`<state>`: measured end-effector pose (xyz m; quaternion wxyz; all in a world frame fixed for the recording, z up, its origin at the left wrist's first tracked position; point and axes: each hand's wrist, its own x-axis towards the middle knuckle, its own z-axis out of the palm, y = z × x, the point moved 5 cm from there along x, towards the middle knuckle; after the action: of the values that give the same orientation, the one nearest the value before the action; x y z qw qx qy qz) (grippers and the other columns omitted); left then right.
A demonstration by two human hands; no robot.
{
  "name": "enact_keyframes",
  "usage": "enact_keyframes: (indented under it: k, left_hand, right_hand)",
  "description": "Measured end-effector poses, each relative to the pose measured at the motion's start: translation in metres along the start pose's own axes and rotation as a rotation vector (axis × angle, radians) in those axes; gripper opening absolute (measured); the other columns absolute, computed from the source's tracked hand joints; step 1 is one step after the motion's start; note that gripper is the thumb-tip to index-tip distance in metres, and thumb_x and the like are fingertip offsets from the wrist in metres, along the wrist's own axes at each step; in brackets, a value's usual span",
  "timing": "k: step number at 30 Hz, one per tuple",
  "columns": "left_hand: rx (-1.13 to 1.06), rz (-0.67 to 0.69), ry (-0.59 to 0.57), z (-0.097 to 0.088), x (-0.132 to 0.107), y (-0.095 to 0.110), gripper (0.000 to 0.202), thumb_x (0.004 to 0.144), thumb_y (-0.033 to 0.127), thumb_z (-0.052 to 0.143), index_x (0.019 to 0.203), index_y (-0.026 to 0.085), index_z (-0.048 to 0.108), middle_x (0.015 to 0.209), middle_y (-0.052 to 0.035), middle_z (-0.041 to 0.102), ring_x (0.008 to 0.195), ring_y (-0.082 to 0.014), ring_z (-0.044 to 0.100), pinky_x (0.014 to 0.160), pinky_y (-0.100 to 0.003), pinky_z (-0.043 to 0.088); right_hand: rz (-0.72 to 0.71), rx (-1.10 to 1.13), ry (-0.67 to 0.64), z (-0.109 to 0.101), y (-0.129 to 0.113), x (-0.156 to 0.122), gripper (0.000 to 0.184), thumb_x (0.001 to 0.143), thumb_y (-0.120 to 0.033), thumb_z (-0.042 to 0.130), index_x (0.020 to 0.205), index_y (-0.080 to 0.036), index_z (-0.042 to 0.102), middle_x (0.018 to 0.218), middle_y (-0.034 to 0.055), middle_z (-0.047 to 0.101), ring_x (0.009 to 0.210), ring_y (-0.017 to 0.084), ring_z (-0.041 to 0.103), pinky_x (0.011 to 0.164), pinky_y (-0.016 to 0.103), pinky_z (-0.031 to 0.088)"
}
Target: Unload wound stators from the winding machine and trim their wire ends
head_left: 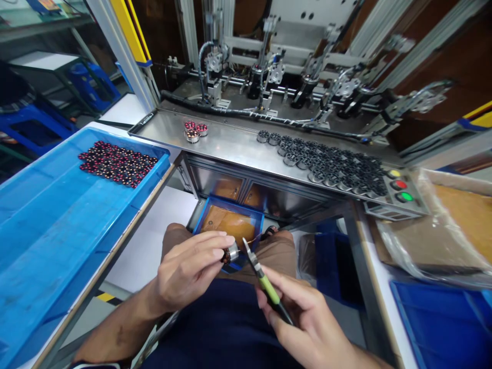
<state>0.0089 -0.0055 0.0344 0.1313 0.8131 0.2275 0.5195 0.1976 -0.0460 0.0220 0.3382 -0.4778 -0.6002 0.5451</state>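
My left hand [190, 269] pinches a small round motor part [231, 253] with a silvery rim and dark copper-coloured windings, above my lap. My right hand [302, 307] is closed round the green-and-black handles of small pliers or cutters [269, 288]. Their tip points up and lies just right of the motor part, apart from it. A thin copper-coloured wire [252, 240] runs off to the right at the tip; whether the jaws grip it I cannot tell. Below, between my knees, a blue bin [260, 220] has a brown lining with a small ring on it.
Several dark round parts [334, 164] stand in rows on the metal shelf [234, 146], with 3 red-and-copper ones [192, 134] at its left. A blue tray [49, 215] holds many similar parts. Clamping fixtures [277, 72] stand behind; a button box [402, 187] sits at right.
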Motion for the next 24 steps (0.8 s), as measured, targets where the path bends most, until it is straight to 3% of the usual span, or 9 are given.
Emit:
enact_keyframes:
  k: [7, 17, 21, 24]
  left_hand:
    - [0.214, -0.013, -0.049, 0.0, -0.007, 0.0, 0.039, 0.076, -0.005, 0.07, 0.109, 0.015, 0.065, 0.116, -0.0095, 0.069, 0.106, -0.0172, 0.07, 0.094, -0.025, 0.061]
    - [0.269, -0.014, -0.006, -0.004, -0.013, -0.002, 0.042, 0.079, 0.001, 0.071, 0.117, 0.015, 0.062, 0.115, -0.01, 0.069, 0.103, -0.0162, 0.07, 0.094, -0.025, 0.06]
    - [0.271, -0.126, 0.065, -0.019, -0.024, -0.007, 0.045, 0.077, 0.002, 0.072, 0.119, 0.015, 0.063, 0.111, -0.0112, 0.07, 0.101, -0.016, 0.07, 0.094, -0.023, 0.058]
    - [0.202, -0.351, 0.224, -0.048, -0.044, -0.018, 0.044, 0.075, 0.006, 0.076, 0.117, 0.018, 0.067, 0.11, -0.0115, 0.071, 0.102, -0.0194, 0.07, 0.091, -0.028, 0.059]
  right_hand:
    - [0.068, 0.126, 0.107, -0.013, 0.025, -0.01, 0.048, 0.087, -0.019, 0.059, 0.135, -0.024, 0.055, 0.1, 0.0071, 0.069, 0.082, 0.016, 0.066, 0.081, 0.031, 0.056]
    - [0.142, 0.175, 0.077, -0.011, 0.04, -0.01, 0.048, 0.085, -0.02, 0.063, 0.133, -0.023, 0.058, 0.102, 0.0086, 0.069, 0.084, 0.018, 0.067, 0.085, 0.035, 0.056]
    - [0.07, 0.042, -0.002, -0.009, 0.031, 0.007, 0.048, 0.087, -0.021, 0.059, 0.135, -0.022, 0.057, 0.104, 0.0099, 0.069, 0.086, 0.019, 0.068, 0.085, 0.035, 0.057]
    - [-0.095, -0.225, 0.037, -0.024, 0.003, 0.052, 0.053, 0.088, -0.025, 0.056, 0.141, -0.021, 0.05, 0.114, 0.0113, 0.067, 0.1, 0.023, 0.067, 0.095, 0.039, 0.053]
